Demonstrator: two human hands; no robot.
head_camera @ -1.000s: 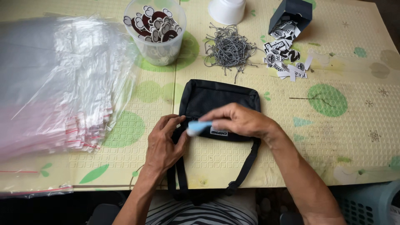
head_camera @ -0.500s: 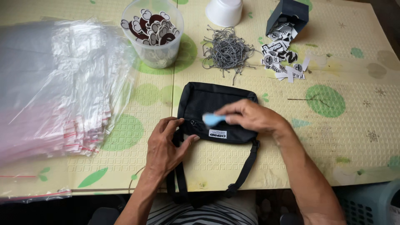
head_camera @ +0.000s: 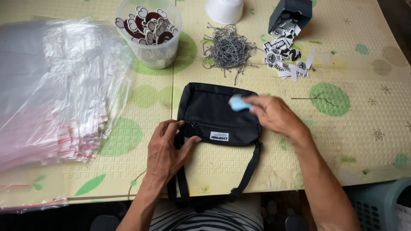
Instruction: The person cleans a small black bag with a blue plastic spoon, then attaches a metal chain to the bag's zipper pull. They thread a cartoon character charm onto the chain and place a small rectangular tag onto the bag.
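Note:
A small black pouch bag (head_camera: pixel 214 113) with a white label and a black strap lies flat on the yellow patterned mat (head_camera: pixel 355 141). My left hand (head_camera: pixel 167 149) presses on the bag's lower left corner, by the zipper. My right hand (head_camera: pixel 274 113) grips a small light blue object (head_camera: pixel 237 103) and holds it against the bag's upper right part. The strap (head_camera: pixel 250 169) hangs over the mat's near edge towards my lap.
A thick stack of clear plastic bags (head_camera: pixel 51 85) fills the left side. At the back stand a clear tub of brown and white stickers (head_camera: pixel 150 30), a white cup (head_camera: pixel 224 9), a pile of grey strings (head_camera: pixel 229 47) and a dark box spilling black and white tags (head_camera: pixel 287 55). A blue basket (head_camera: pixel 381 205) sits at lower right.
My right hand has carried the light blue object from the bag's lower left up and to the right across its front. My left hand has stayed on the lower left corner.

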